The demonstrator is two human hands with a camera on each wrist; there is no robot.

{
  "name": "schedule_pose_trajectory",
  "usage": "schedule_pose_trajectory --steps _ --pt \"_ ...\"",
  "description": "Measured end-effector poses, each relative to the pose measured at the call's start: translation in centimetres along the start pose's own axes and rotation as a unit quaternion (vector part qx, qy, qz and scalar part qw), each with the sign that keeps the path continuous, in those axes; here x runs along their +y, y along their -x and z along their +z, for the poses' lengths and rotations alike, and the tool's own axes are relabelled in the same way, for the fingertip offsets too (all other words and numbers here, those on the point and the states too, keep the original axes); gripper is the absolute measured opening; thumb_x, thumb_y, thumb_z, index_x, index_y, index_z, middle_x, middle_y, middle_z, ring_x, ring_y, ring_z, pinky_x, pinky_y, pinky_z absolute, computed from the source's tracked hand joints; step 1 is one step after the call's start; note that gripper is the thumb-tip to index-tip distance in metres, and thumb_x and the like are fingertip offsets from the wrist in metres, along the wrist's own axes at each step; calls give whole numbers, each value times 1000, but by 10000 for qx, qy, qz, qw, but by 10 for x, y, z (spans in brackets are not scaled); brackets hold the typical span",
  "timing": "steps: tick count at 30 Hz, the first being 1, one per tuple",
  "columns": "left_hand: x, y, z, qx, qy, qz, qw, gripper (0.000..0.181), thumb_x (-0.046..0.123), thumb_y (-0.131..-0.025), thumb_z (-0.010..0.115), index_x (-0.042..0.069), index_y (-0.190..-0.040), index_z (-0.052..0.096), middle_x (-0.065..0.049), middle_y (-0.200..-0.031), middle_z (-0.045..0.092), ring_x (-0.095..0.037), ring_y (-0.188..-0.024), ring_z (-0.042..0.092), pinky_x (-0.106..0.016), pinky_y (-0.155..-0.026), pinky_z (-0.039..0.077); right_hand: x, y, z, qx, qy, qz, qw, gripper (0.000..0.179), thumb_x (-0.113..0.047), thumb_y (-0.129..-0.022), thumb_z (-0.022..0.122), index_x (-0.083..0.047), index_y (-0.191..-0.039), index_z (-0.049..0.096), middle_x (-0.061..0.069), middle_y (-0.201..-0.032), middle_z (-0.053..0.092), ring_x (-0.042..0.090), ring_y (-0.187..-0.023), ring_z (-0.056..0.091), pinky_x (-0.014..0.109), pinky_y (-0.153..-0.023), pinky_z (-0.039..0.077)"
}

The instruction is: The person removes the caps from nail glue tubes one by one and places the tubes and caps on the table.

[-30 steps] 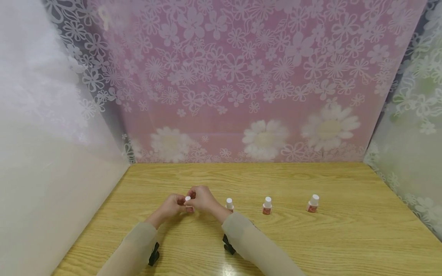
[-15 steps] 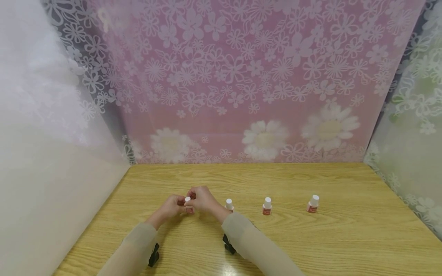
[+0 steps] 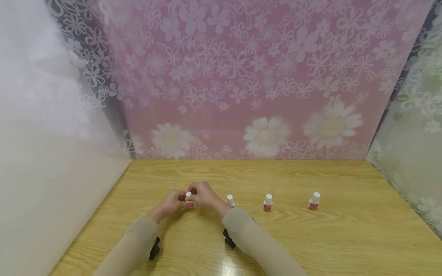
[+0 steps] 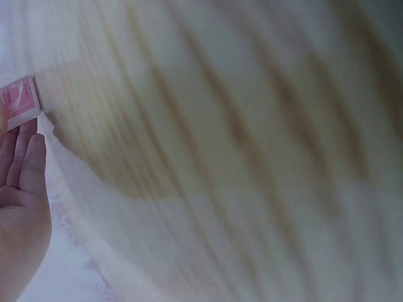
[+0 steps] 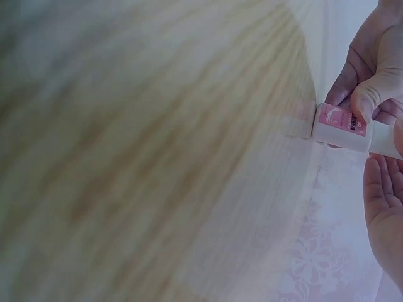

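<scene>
pink floral backdrop point(image 3: 221, 96) closes the far side of a wood-grain table point(image 3: 328, 241), with a pale panel point(image 3: 58, 165) on the left and a patterned panel point(image 3: 411, 161) on the right.

head view: both hands meet at the left part of the table, around one small bottle point(image 3: 190, 206), which stands upright. left hand point(image 3: 173, 202) grips the bottle's body; right hand point(image 3: 206, 195) is at its white cap point(image 3: 188, 194). three further capped bottles stand upright in a row to the right, well apart: the nearest bottle point(image 3: 230, 199), partly hidden behind the right sleeve point(image 3: 257, 239); the middle bottle point(image 3: 268, 203); the far-right bottle point(image 3: 314, 201). black fittings point(image 3: 154, 248) show beneath both forearms.

left wrist view: at the left edge, the held bottle is cut off by the frame, its pink label point(image 4: 19, 99) visible. fingers lie below it. much of the table is blurred.

right wrist view: left thumb presses on the label; right thumb and fingers pinch the cap at the right edge. the bottle's base is at the table surface, beside a faint reflection.
</scene>
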State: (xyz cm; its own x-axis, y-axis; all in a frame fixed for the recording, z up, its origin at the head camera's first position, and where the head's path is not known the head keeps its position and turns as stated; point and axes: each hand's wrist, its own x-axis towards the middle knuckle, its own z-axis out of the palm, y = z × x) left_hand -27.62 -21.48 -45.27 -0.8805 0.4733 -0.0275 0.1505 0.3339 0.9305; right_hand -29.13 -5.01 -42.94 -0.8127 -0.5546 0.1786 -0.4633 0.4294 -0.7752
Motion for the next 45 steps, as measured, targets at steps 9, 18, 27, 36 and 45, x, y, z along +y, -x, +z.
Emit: schedule_pose_trajectory --steps 9,18,27,36,45 --pt "3 0 -3 -91 73 9 9999 20 -1 -84 56 -13 -101 58 -21 -93 63 -27 -84 61 -37 -77 46 -1 0 -1 -96 -236 -54 9997 8 -6 -79 66 -4 -76 59 -2 -70 58 8 -65 53 20 -58 44" --pt "0 -2 -3 -133 50 -119 9998 19 0 -84 57 -10 -100 59 -19 -96 62 -24 -86 61 -35 -77 47 1 -1 -2 -270 -266 147 9992 4 -2 -80 64 -2 -82 61 -2 -72 58 7 -65 51 20 -60 43" --pt "-1 -3 -4 -113 50 -10 9999 18 -3 -83 57 -13 -99 58 -22 -94 62 -27 -85 61 -35 -77 47 1 -3 -2 -249 -222 105 9994 5 0 -80 63 -4 -82 60 -2 -72 58 8 -66 51 20 -60 44" --pt "0 -2 -2 54 86 -102 9999 14 4 -86 56 -10 -89 61 -17 -82 65 -26 -78 62 -35 -75 47 -3 2 4 276 37 269 9992 25 -18 -71 75 -7 -85 58 -3 -77 57 8 -69 53 21 -60 44" --pt "0 -3 -1 139 41 -130 9998 10 -3 -82 59 -11 -88 61 -19 -85 64 -24 -79 63 -34 -74 48 -5 7 7 627 -293 376 9969 18 -13 -71 75 -7 -77 58 -3 -69 57 8 -63 52 22 -55 43"
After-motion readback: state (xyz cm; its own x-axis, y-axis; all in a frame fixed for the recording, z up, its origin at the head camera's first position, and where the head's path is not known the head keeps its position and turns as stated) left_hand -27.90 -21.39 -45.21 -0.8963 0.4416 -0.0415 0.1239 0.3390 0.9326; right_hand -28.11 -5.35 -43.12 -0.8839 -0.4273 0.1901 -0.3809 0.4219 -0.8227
